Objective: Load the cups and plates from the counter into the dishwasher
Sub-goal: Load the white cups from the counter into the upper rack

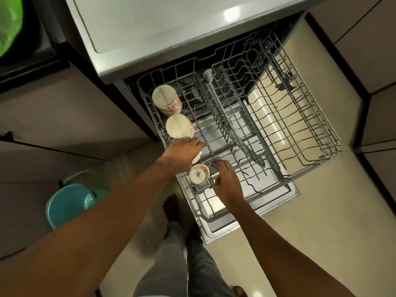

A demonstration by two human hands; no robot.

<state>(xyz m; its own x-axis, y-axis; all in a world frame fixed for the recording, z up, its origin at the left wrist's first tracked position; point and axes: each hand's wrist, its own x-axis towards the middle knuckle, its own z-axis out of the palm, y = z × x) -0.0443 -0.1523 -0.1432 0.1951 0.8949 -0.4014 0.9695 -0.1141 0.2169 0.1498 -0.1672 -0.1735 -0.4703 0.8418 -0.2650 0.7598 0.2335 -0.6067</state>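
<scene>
The dishwasher (150,35) stands open with its door (276,196) folded flat over the floor and its wire rack (310,129) pulled out above it. Four cups sit along the rack's left edge, all bottom-up. The far cup (166,99) and the second cup (179,126) are tall, cream-based and patterned in red, standing just beside each other. Next in the row is the third cup (196,159), almost wholly hidden by the left hand (184,152), which comes down on it from above with fingers curled over its base and clamped on it; only a sliver of its white side shows below the palm. Nearest the person is the small cup (199,174), with a red mark on its upturned base, standing free of both hands. The right hand (227,183) lies palm-down on the rack wires just to the right of the small cup, its fingers reaching forward among the tines; whether they grip a wire or only rest there cannot be told. A grey spray arm (246,146) shows through the rack. A teal bucket (68,202) stands on the floor to the left, and the person's bare foot (170,207) is beside the door.
</scene>
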